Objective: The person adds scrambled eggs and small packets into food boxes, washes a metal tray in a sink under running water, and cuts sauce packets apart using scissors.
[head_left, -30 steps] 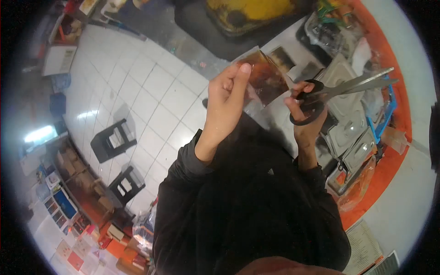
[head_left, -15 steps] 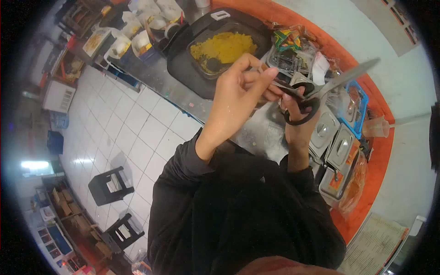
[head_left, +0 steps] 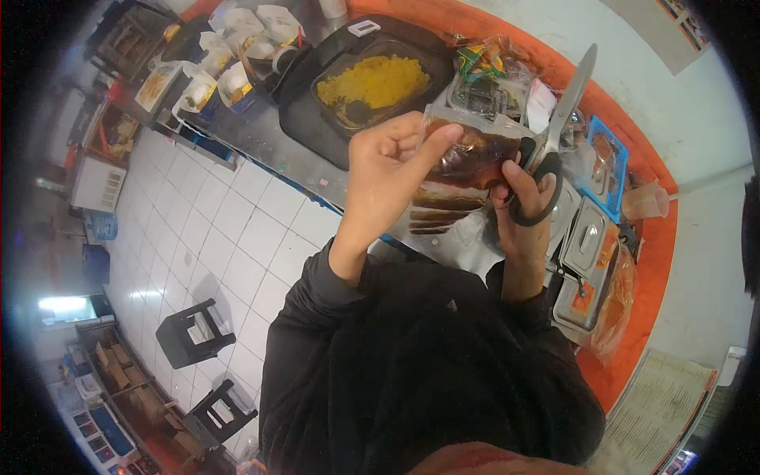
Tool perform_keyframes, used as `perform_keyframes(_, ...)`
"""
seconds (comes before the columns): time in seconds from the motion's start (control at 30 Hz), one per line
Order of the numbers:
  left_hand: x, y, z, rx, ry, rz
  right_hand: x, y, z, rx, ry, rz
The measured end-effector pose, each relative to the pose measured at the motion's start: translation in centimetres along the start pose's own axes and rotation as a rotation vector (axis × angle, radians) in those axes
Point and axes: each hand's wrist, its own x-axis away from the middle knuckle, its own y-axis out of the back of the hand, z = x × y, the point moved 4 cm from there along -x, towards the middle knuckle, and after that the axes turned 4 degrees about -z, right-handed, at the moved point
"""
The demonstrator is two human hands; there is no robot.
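My left hand (head_left: 388,170) pinches the left end of a clear sachet (head_left: 467,154) filled with dark brown sauce. My right hand (head_left: 526,210) has its fingers through the black handles of large scissors (head_left: 564,111), whose blades point up and look closed together. The right fingertips also touch the sachet's right end. Below the sachet, dark strips (head_left: 443,212) show over the metal counter (head_left: 309,170). Behind my hands, a container of yellow food (head_left: 376,83) rests on a black tray (head_left: 305,119).
Food boxes (head_left: 235,83) stand at the back left. Plastic packets (head_left: 487,75), a blue basket (head_left: 608,162), a clear cup (head_left: 647,201) and lidded metal containers (head_left: 587,233) line the right side. Two black stools (head_left: 194,332) stand on the tiled floor.
The sachet now lies broad side toward me, stretched between both hands. The scissor blades have swung from pointing right to pointing upward and have come together. The view has shifted to show more of the counter.
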Motion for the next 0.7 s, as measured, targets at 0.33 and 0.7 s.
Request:
perform_keyframes(0.33, 0.9, 0.6, -0.6, 0.018, -0.024, -0.121, 0.8, -0.1, 1.4, 0.091, 0.159, 0.061)
perform_keyframes(0.7, -5.0, 4.7, -4.3, 0.67, -0.551, 0.294, 0.1, 0.5, -0.9, 0.271, 0.048, 0.19)
